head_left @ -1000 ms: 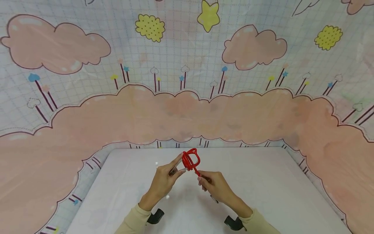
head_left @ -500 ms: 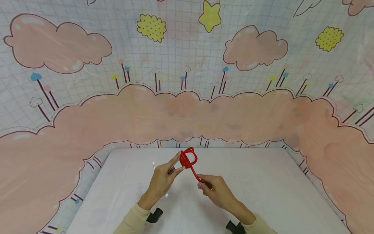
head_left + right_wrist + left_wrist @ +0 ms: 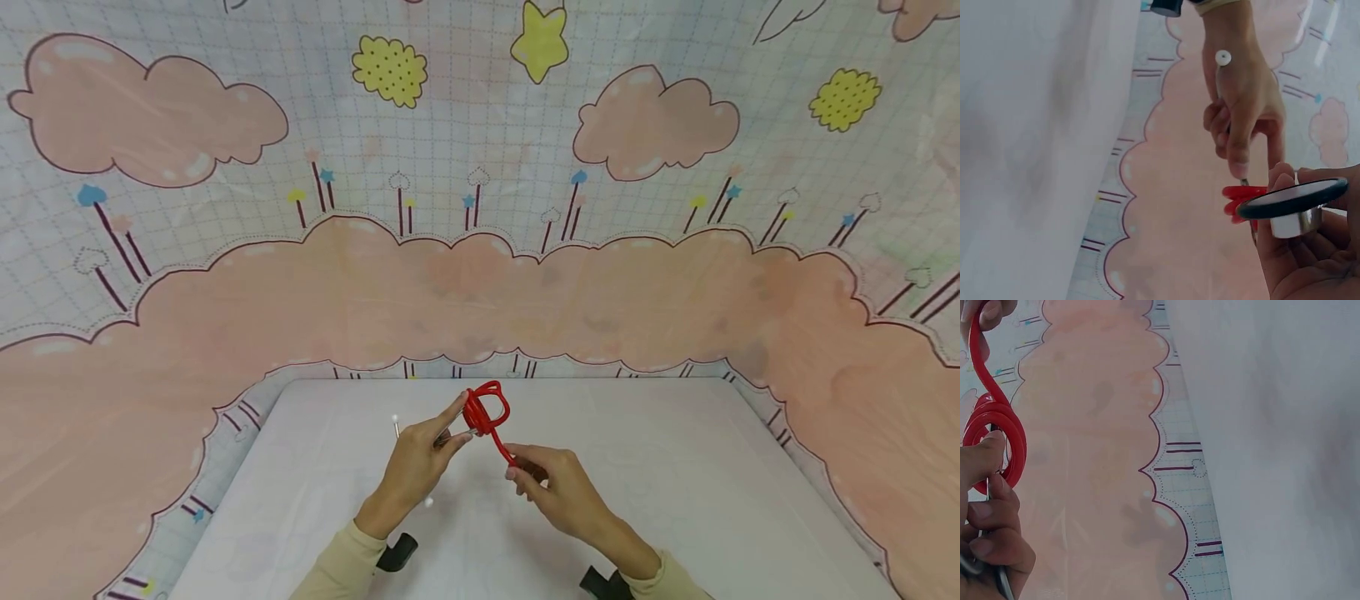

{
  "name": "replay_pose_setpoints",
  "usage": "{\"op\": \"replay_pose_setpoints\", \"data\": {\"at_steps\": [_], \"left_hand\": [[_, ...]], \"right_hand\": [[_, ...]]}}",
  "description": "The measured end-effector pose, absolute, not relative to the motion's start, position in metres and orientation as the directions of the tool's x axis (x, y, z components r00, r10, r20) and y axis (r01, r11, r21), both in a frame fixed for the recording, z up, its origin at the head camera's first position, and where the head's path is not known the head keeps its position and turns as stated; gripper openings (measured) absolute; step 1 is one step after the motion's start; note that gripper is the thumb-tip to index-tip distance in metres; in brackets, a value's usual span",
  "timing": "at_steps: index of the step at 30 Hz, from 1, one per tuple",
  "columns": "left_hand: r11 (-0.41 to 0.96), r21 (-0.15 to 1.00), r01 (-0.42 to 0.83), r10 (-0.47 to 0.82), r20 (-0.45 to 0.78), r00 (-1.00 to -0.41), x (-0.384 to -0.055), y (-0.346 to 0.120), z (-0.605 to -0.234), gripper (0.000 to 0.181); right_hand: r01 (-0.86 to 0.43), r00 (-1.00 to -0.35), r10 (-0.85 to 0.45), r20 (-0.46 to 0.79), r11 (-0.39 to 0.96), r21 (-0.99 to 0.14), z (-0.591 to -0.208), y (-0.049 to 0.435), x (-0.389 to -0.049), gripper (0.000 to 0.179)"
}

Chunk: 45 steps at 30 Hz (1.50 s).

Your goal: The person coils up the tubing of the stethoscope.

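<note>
I see both hands raised just above the white worktop point(image 3: 675, 467), working a stethoscope between them. My left hand point(image 3: 417, 463) has its fingers curled round the metal part of the headset, with the thumb and forefinger pinching at the base of a coil of red tubing point(image 3: 486, 410); in the left wrist view the coil point(image 3: 999, 442) sits right against the thumb, wound in several loops. My right hand point(image 3: 558, 486) lies nearer to me and to the right, its fingers closed on the round chest piece point(image 3: 1294, 203), whose flat dark-rimmed disc shows edge-on in the right wrist view, held between thumb and fingers.

The relation that counts here is the short straight run of tubing between the hands. It runs on a diagonal, from the coil at the far left down to my right hand at the near right, so the long axis of the free piece points from far-left to near-right. The coil itself stands more or less upright above the left fingers, its loops facing me. The left hand is the one touching the coil; the right hand is a little apart from it, joined only by that taut stretch.

Behind the worktop hangs a backdrop point(image 3: 480, 275) printed with pink clouds
</note>
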<state>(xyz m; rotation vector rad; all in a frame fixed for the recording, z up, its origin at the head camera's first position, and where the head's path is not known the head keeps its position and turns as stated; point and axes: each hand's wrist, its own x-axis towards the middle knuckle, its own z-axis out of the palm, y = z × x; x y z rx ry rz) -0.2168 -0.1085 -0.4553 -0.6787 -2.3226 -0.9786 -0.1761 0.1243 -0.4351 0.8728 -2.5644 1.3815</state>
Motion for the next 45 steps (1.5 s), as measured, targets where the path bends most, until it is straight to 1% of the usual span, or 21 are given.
{"op": "replay_pose_setpoints", "data": {"at_steps": [5, 9, 16, 20, 24, 27, 32, 35, 37, 42, 45], "left_hand": [[0.628, 0.452, 0.633, 0.269, 0.638, -0.722, -0.216, -0.108, -0.455, 0.066], [0.632, 0.454, 0.628, 0.276, 0.625, -0.731, -0.215, -0.107, -0.455, 0.065], [0.641, 0.433, 0.633, 0.296, 0.621, -0.725, -0.212, -0.106, -0.456, 0.063], [0.646, 0.419, 0.638, 0.312, 0.618, -0.722, -0.211, -0.105, -0.456, 0.062], [0.644, 0.426, 0.635, 0.318, 0.606, -0.729, -0.209, -0.104, -0.455, 0.062], [0.642, 0.420, 0.641, 0.326, 0.608, -0.724, -0.209, -0.103, -0.455, 0.061], [0.641, 0.411, 0.648, 0.334, 0.610, -0.718, -0.209, -0.103, -0.455, 0.061], [0.631, 0.418, 0.654, 0.346, 0.603, -0.719, -0.209, -0.102, -0.455, 0.060], [0.622, 0.421, 0.660, 0.358, 0.597, -0.718, -0.208, -0.101, -0.454, 0.061], [0.607, 0.409, 0.681, 0.391, 0.592, -0.705, -0.204, -0.097, -0.452, 0.060], [0.612, 0.399, 0.683, 0.410, 0.579, -0.705, -0.202, -0.096, -0.453, 0.059]], "right_hand": [[-0.564, -0.804, -0.454, 0.384, 0.377, -0.735, -0.432, 0.121, -0.179, 0.034], [-0.562, -0.796, -0.473, 0.377, 0.347, -0.751, -0.429, 0.121, -0.180, 0.031], [-0.494, -0.821, -0.472, 0.320, 0.307, -0.814, -0.426, 0.124, -0.183, 0.023], [-0.474, -0.833, -0.453, 0.318, 0.288, -0.832, -0.425, 0.124, -0.185, 0.022], [-0.465, -0.825, -0.462, 0.325, 0.227, -0.856, -0.426, 0.125, -0.187, 0.026], [-0.431, -0.830, -0.465, 0.307, 0.187, -0.883, -0.426, 0.125, -0.189, 0.025], [-0.412, -0.850, -0.436, 0.294, 0.204, -0.888, -0.426, 0.124, -0.191, 0.025], [-0.434, -0.844, -0.427, 0.324, 0.192, -0.880, -0.425, 0.123, -0.193, 0.020], [-0.462, -0.837, -0.421, 0.351, 0.198, -0.865, -0.424, 0.123, -0.195, 0.019], [-0.514, -0.835, -0.387, 0.391, 0.295, -0.805, -0.422, 0.123, -0.199, 0.021], [-0.533, -0.834, -0.362, 0.417, 0.333, -0.778, -0.420, 0.122, -0.200, 0.017]]}}
